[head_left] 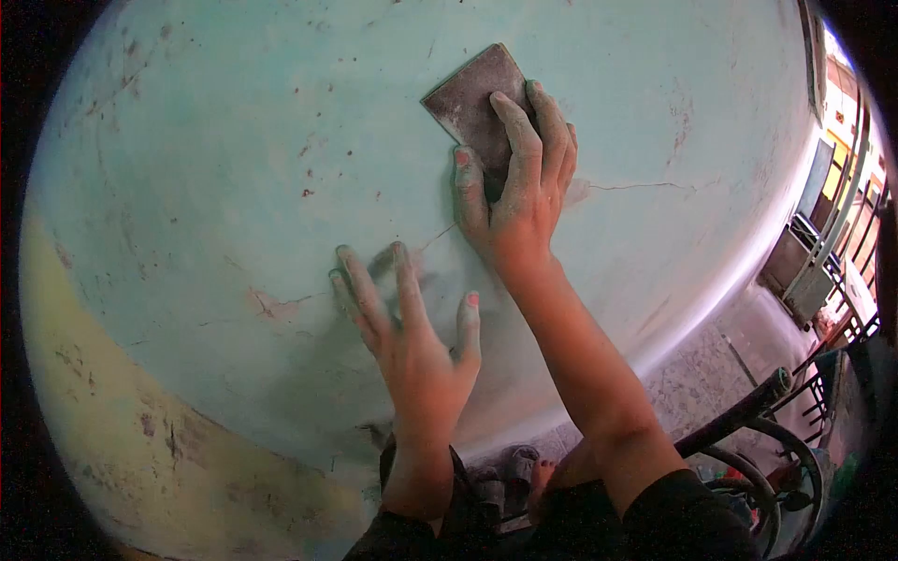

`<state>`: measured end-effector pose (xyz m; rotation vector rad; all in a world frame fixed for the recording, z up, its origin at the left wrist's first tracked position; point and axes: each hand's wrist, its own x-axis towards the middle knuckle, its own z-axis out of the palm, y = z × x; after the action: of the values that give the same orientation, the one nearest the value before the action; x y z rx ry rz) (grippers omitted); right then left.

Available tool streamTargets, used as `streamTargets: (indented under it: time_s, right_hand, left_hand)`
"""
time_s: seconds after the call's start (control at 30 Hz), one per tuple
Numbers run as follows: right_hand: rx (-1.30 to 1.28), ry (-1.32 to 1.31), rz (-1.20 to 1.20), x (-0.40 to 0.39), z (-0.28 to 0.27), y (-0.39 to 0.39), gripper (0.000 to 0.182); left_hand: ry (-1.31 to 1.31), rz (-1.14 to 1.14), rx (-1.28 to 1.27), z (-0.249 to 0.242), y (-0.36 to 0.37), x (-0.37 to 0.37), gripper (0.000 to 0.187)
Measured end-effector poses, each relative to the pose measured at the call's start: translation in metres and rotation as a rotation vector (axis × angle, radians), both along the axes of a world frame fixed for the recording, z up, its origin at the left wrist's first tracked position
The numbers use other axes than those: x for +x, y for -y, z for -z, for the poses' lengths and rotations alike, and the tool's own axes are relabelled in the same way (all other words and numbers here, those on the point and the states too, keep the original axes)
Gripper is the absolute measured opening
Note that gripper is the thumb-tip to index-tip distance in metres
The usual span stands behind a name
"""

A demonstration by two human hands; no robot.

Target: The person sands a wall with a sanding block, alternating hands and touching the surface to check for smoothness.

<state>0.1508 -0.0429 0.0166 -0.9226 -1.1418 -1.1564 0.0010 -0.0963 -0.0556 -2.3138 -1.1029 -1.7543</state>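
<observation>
With our right hand's (pixel 524 201) fingers (pixel 524 145) we hold the sandpaper (pixel 475 98), likely light and pliable, best pressed mid-sheet, against the wall (pixel 234 159) well above its lower edge, left hand (pixel 418 365) spread wide.

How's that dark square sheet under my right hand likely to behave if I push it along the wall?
The dark sheet looks thin, so it's probably light. Its straight edges and flat face suggest it's fairly stiff rather than floppy. Pale dust on your right hand might make it slip a little in your grip.
</observation>
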Motion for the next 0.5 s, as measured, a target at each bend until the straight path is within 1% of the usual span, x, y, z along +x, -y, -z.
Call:
streamTargets:
  time_s: [0.03, 0.17, 0.37, 0.5]
  right_hand:
    - [-0.001, -0.007, -0.015, 0.0017, 0.0006, -0.0007, 0.057]
    - [-0.004, 0.004, 0.012, -0.0015, -0.0017, 0.0038, 0.055]
    - [0.005, 0.002, -0.01, -0.0011, -0.0013, 0.0029, 0.055]
    - [0.01, 0.001, -0.005, 0.0017, 0.0004, -0.0006, 0.056]
  left_hand:
    - [-0.067, -0.086, 0.008, 0.0023, -0.0004, 0.0056, 0.077]
    - [-0.051, -0.075, -0.017, 0.0042, 0.0003, 0.0095, 0.082]
    - [-0.132, -0.112, -0.031, 0.0072, 0.0006, 0.0091, 0.086]
    - [-0.144, -0.084, -0.055, 0.0068, 0.0016, 0.0083, 0.088]
